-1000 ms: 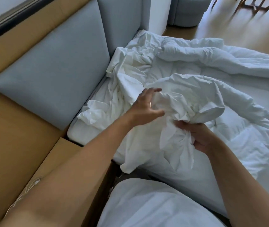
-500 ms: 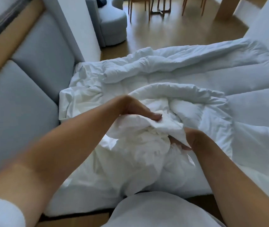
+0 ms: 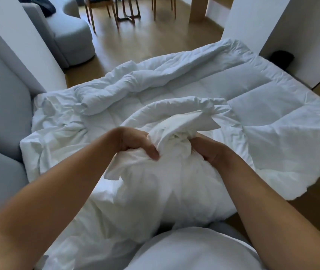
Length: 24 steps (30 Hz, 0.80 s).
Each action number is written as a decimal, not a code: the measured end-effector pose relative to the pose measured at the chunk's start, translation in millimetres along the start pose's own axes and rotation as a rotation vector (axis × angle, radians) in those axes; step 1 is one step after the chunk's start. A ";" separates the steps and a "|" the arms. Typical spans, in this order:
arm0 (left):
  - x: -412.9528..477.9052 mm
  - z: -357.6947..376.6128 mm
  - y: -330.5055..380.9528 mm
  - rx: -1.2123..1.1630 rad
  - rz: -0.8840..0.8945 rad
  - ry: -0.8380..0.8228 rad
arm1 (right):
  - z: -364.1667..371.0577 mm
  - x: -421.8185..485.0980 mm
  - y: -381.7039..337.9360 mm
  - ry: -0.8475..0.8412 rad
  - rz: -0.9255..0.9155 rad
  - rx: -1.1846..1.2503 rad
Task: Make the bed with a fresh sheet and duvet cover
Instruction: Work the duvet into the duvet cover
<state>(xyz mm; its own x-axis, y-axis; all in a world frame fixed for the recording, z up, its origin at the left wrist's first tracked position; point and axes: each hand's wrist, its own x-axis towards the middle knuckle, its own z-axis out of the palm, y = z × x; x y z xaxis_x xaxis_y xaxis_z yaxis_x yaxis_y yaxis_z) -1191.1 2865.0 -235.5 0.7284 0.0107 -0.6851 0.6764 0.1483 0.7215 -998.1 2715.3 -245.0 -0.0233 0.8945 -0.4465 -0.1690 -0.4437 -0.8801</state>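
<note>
— Wooden floor [image 3: 155,43] runs across the far end of the room, with a rounded grey armchair [image 3: 73,41] at the left and some wooden chair legs [image 3: 124,12] at the top. What is nearer?

— Grey padded panels [image 3: 3,106] line the left side, right against the bed. A white quilted duvet [image 3: 262,114] covers most of the bed. Its far edge is rolled up in a thick fold and its right corner hangs over the side.

— And the hands?

— Both are near the middle, close together but not touching. The left hand [image 3: 133,143] has its fingers curled round a twist of white cloth [image 3: 176,131], with the thumb pressed on top. The right hand [image 3: 211,152] grips the same bunch from the other side, its fingers dug into the folds.

— Is that cloth the cover or the sheet?

— I cannot tell for sure. It is thin and smooth, not quilted. It is gathered into a knot between the two hands, over a padded lump that lies at the near edge of the bed.

— Anything else on the mattress?

— More thin white fabric [image 3: 57,123] lies crumpled at the left, beside the panels. A dark object [image 3: 281,57] sits on the floor at the far right, by the white wall.
</note>
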 end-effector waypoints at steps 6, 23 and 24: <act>-12.0 -9.6 -1.1 -0.149 0.108 0.009 | -6.9 8.5 4.5 -0.013 0.052 0.035; -11.4 -18.9 -21.6 -0.313 0.244 0.133 | 9.3 24.6 0.2 -0.117 0.060 0.047; -8.6 -19.0 -22.2 -0.342 0.254 0.139 | 9.2 22.8 0.3 -0.197 0.093 0.062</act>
<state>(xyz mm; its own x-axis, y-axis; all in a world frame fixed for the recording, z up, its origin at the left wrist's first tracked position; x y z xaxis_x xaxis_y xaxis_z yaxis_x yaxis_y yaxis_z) -1214.5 2880.4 -247.5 0.8295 0.2183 -0.5141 0.3855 0.4421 0.8099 -1007.8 2736.1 -254.0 -0.2330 0.8460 -0.4796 -0.2174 -0.5260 -0.8222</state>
